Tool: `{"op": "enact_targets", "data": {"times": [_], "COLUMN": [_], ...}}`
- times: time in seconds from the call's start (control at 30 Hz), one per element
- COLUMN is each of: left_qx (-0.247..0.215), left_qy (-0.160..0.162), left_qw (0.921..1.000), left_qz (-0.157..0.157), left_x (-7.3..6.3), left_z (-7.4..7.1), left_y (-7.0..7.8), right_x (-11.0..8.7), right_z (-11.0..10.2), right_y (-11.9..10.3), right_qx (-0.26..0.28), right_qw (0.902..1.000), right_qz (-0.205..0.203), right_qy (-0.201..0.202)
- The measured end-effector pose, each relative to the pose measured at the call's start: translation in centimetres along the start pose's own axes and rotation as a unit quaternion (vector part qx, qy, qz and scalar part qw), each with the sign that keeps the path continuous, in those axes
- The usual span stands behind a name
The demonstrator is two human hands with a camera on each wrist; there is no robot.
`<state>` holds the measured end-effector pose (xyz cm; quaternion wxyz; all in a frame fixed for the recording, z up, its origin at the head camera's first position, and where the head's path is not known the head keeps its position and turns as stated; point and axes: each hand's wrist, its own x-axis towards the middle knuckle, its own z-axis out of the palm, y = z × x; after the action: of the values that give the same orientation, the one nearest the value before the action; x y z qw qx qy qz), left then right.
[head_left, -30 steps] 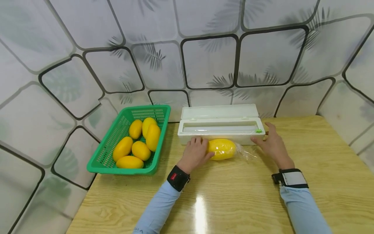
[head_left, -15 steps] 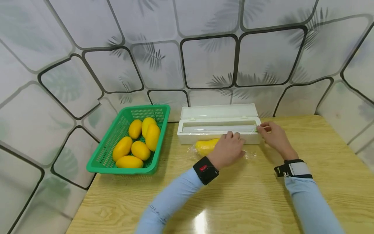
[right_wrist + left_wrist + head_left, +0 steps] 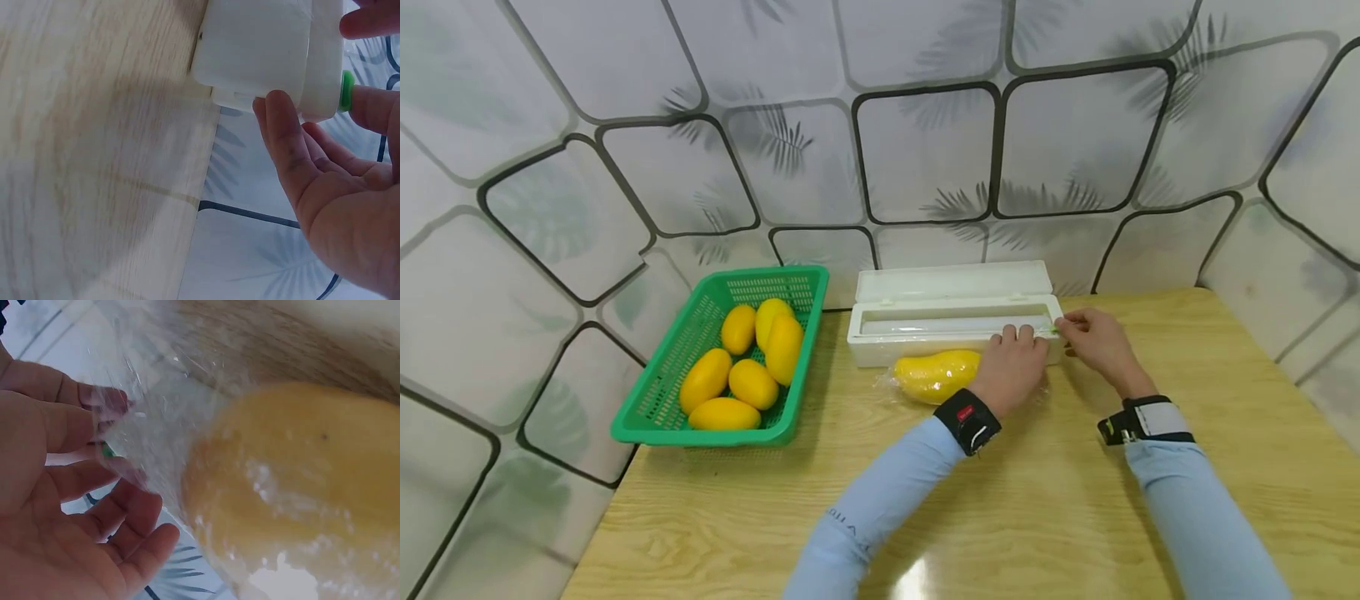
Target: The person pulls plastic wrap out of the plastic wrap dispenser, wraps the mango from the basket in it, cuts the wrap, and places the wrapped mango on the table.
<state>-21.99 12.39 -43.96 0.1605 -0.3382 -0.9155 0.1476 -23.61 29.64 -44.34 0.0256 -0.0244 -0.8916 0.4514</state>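
Note:
A mango [image 3: 934,375] wrapped in clear cling film [image 3: 156,419] lies in front of a white cling film box [image 3: 880,348], whose lid [image 3: 951,282] stands raised. My left hand [image 3: 1011,371] is at the mango's right end. Its loosely bent fingers touch the loose film along the box's front edge. At the box's right end, my right hand [image 3: 1097,346] holds the small green slider [image 3: 347,91]. In the right wrist view, one fingertip lies on the slider and the thumb [image 3: 284,115] rests against the box's end. The left hand hides part of the film.
A green plastic basket [image 3: 625,429] with several unwrapped mangoes stands on the left of the wooden table [image 3: 730,517]. A patterned wall covering [image 3: 925,158] rises directly behind the box and basket.
My left hand has moved right, from the mango's left end to its right end. The right hand has gone from the box's side to the green slider. The view has shifted slightly.

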Motion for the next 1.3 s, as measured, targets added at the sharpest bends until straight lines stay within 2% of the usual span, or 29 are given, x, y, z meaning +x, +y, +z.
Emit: {"op": "enact_targets", "data": {"times": [0.1,0.23,0.33,0.47,0.63,0.9,1.0,1.13,1.3], "left_qx": [0.018,0.037,0.049,0.067,0.065,0.071,0.076,0.076,0.046], "left_qy": [-0.036,-0.103,-0.131,-0.138,-0.143,-0.116,-0.096,-0.054,-0.022], "left_qw": [0.9991,0.9936,0.9898,0.9874,0.9859,0.9844,0.9857,0.9879,0.9921], "left_qz": [0.016,0.026,0.026,0.038,0.058,0.111,0.116,0.124,0.115], "left_x": [-0.3,-0.9,-1.2,-1.3,-1.4,-1.5,-1.7,-1.8,-1.1], "left_z": [0.2,1.1,1.7,2.1,1.8,1.3,1.4,1.6,1.1], "left_y": [0.6,1.6,2.1,2.4,2.2,2.0,1.9,1.6,0.8], "right_x": [-0.1,-0.3,-0.5,-0.6,-0.5,0.0,0.0,0.1,0.2], "right_z": [0.0,-0.1,-0.1,0.0,0.5,1.4,1.6,1.5,1.4], "right_y": [-0.1,-0.3,-0.3,0.0,0.7,1.6,1.9,2.1,2.2], "right_qx": [-0.004,-0.005,-0.004,-0.020,-0.053,-0.120,-0.126,-0.140,-0.157], "right_qw": [1.0000,0.9999,0.9999,0.9995,0.9968,0.9922,0.9914,0.9893,0.9869], "right_qz": [0.001,0.008,0.006,-0.015,-0.030,-0.035,-0.036,-0.039,-0.035], "right_qy": [0.004,-0.007,-0.010,-0.020,-0.051,-0.005,-0.004,-0.003,-0.010]}}
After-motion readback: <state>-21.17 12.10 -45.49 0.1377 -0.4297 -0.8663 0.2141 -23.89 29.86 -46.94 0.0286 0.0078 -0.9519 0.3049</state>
